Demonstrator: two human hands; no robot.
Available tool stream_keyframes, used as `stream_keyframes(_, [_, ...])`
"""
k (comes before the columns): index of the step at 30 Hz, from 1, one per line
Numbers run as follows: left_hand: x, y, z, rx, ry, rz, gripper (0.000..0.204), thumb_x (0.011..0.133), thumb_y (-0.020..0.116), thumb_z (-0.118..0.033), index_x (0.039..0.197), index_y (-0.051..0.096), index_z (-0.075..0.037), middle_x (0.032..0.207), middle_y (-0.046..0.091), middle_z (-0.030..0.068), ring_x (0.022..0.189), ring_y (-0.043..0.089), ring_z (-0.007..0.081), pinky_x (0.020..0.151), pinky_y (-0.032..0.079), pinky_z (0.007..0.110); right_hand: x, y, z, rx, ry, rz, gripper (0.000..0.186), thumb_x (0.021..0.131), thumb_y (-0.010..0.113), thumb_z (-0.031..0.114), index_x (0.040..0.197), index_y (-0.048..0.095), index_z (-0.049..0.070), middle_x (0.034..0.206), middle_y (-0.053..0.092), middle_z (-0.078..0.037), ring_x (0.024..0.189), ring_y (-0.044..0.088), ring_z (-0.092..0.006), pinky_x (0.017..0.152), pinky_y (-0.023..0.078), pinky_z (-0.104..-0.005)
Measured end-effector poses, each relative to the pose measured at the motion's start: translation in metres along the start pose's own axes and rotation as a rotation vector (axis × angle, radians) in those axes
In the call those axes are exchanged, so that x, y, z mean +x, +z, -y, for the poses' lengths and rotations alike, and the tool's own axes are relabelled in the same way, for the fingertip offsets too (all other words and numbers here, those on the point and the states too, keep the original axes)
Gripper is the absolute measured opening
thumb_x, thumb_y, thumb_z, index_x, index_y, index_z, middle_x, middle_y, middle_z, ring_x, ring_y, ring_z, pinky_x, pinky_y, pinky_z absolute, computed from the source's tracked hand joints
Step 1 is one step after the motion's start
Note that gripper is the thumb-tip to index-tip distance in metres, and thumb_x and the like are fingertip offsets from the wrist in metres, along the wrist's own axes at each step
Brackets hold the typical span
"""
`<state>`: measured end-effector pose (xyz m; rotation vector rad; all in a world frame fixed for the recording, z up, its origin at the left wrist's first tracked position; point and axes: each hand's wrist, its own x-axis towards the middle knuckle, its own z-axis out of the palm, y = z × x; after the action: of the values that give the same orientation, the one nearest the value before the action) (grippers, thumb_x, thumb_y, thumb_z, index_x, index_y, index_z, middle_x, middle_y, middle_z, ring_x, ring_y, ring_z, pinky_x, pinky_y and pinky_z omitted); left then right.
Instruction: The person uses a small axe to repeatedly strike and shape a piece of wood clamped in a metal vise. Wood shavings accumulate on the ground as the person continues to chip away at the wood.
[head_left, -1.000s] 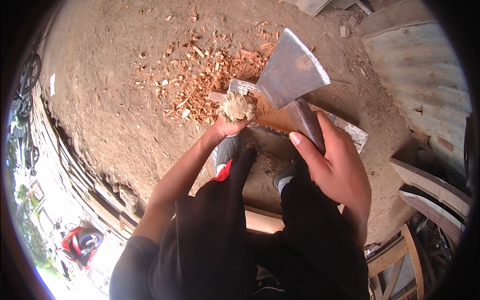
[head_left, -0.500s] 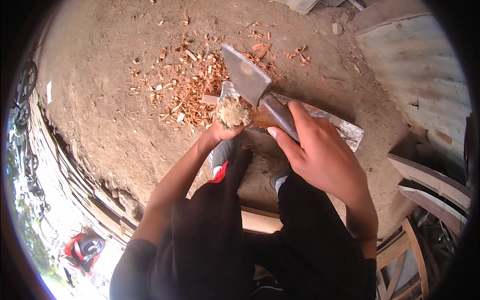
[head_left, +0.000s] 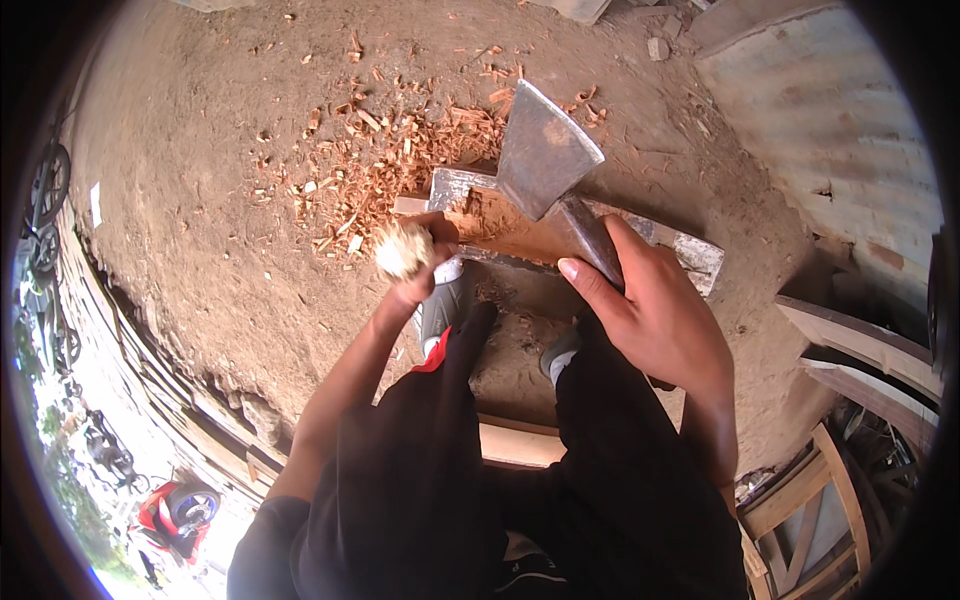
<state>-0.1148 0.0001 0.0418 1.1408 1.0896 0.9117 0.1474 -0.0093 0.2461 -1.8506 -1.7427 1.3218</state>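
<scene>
My left hand is closed around a wooden mallet. Only its pale, round, frayed end shows, slightly blurred, and the rest is hidden behind it. My right hand grips the dark handle of a broad chisel. The chisel's flared metal blade points away from me, raised over a long wooden block. That block lies crosswise on the ground beyond my feet, with worn whitish faces and a reddish-brown hollow cut into it. The mallet is to the left of the block, apart from the chisel.
Reddish wood shavings are scattered on the dirt floor beyond the block. A corrugated metal sheet stands at the right. Wooden boards and a wooden frame lie at the lower right. A red motorbike is at the lower left.
My left hand and the mallet have moved left, away from the chisel, uncovering the hollow in the block. The chisel has turned, its blade swinging from upper left to pointing more straight away.
</scene>
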Motion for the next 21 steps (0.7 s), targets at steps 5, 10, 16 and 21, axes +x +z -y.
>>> stream_keyframes(5, [0.014, -0.025, 0.056, -0.316, -0.188, 0.068, 0.027, 0.089, 0.061, -0.019, 0.104, 0.066, 0.003, 0.093, 0.065, 0.0106, 0.088, 0.061, 0.0215, 0.082, 0.049, 0.034, 0.002, -0.006, 0.007, 0.009, 0.029, 0.02, 0.045, 0.101, 0.062, 0.026, 0.12, 0.052, -0.013, 0.082, 0.065, -0.032, 0.08, 0.066, -0.0499, 0.067, 0.051, -0.0523])
stream_keyframes(10, [0.016, -0.034, 0.087, 0.091, -0.257, 0.232, 0.036, 0.097, 0.059, -0.025, 0.122, 0.069, -0.001, 0.115, 0.072, 0.0132, 0.109, 0.067, 0.025, 0.097, 0.052, 0.037, 0.004, -0.009, 0.005, 0.016, 0.01, 0.023, 0.037, 0.103, 0.062, 0.03, 0.115, 0.056, -0.005, 0.076, 0.06, -0.023, 0.063, 0.059, -0.0349, 0.062, 0.045, -0.0418])
stream_keyframes(16, [0.042, -0.015, 0.036, 0.132, -0.547, 0.277, 0.044, 0.096, 0.062, -0.035, 0.122, 0.07, -0.001, 0.119, 0.07, 0.014, 0.109, 0.064, 0.0252, 0.097, 0.048, 0.036, 0.006, -0.027, 0.026, -0.01, 0.014, -0.029, 0.032, 0.102, 0.064, 0.027, 0.109, 0.059, -0.004, 0.072, 0.059, -0.016, 0.062, 0.057, -0.0264, 0.061, 0.044, -0.0386])
stream_keyframes(21, [0.038, -0.002, 0.016, 0.204, -0.514, 0.293, 0.049, 0.1, 0.054, -0.034, 0.128, 0.064, 0.004, 0.128, 0.066, 0.018, 0.12, 0.061, 0.03, 0.107, 0.044, 0.039, 0.006, -0.034, 0.042, 0.053, -0.072, -0.084, 0.029, 0.101, 0.066, 0.026, 0.105, 0.058, -0.002, 0.068, 0.052, -0.008, 0.063, 0.049, -0.0137, 0.058, 0.04, -0.0324])
